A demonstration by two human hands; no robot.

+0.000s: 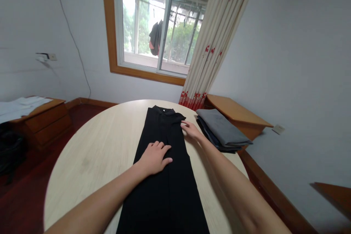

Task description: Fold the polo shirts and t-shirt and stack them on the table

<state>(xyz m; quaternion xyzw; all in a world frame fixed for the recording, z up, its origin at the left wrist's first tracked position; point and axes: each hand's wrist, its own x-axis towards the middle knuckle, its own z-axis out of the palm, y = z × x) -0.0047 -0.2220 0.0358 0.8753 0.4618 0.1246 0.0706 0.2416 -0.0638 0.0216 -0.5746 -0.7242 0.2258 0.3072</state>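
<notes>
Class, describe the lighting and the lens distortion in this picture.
Head view: daylight enters by the window, whose panes look slightly blown out; the black garment shows little surface detail; the wide lens bows the table edge.

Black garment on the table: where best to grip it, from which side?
Probably the far right edge of the black garment, pinched from the right beside the right hand: it lies flat, so only edges lift, and the left hand pins its middle.
</notes>
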